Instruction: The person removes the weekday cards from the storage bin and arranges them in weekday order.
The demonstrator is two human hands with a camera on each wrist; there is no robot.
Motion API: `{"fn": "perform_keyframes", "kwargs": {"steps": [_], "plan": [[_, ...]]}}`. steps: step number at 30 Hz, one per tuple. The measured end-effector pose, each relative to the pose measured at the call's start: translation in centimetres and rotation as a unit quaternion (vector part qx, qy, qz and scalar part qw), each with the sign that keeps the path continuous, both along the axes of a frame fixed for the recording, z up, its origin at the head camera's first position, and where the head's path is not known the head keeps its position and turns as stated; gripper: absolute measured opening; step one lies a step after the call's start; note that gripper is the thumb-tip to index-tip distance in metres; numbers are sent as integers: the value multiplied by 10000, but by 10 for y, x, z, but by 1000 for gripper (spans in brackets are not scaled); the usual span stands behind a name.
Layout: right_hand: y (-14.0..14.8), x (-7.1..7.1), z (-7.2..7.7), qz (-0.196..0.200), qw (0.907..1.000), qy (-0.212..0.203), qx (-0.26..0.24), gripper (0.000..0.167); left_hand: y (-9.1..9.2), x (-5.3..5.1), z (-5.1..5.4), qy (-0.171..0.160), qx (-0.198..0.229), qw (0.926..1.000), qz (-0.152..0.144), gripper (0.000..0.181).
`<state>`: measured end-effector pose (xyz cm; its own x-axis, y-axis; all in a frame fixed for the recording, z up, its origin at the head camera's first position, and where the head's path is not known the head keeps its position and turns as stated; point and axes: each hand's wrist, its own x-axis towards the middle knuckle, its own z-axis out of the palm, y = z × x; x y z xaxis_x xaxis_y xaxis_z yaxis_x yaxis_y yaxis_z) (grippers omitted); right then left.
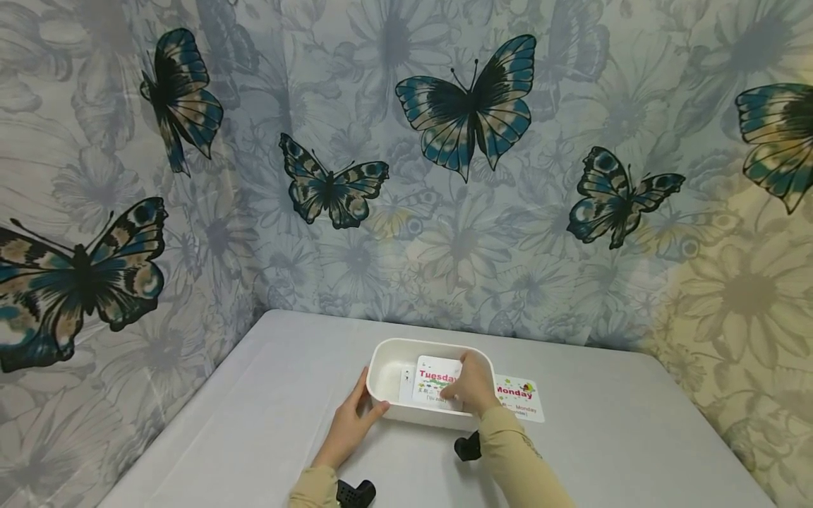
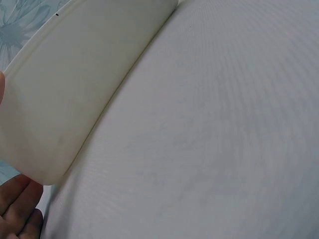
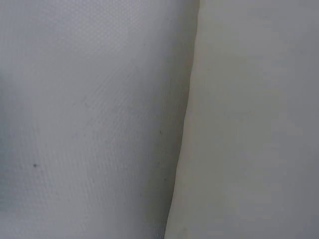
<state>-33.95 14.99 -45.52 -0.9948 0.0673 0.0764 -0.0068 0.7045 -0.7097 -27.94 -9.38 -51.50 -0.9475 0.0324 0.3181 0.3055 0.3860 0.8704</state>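
Note:
A white plastic box [image 1: 387, 370] stands on the table. My left hand [image 1: 352, 420] holds it at its near left corner, thumb at the front wall and fingers round the end. The left wrist view shows those fingertips [image 2: 22, 201] against the box's lower corner. Inside the box, my right hand [image 1: 478, 386] grips the right side of a white "Tuesday" card [image 1: 432, 381], hiding part of its print. Another card [image 1: 404, 384] peeks out beneath it on the left. Only the outer wall of the box [image 3: 249, 124] and the cloth appear in the right wrist view.
A "Monday" card [image 1: 524, 402] lies on the white table [image 1: 254, 416] just right of the box, partly hidden by the right hand. Black wrist devices [image 1: 357, 494] hang by both sleeves. Behind the table rises a butterfly-patterned curtain [image 1: 457, 247].

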Motion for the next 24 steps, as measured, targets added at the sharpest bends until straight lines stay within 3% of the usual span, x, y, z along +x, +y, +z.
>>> {"fn": "perform_keyframes", "kwargs": {"steps": [5,11,16,24], "plan": [[-3,0,5,-194,9990,409,-14,75,0,0,1,101,17,9999,-19,85],[-6,1,10,-440,9957,807,-113,62,0,1,2,0,45,10000,27,83],[-4,3,11,-582,9909,1065,-575,58,0,1,2,-122,68,9999,36,83],[3,10,13,-790,9801,1467,-1077,52,0,0,1,-48,20,10000,0,82]]}}
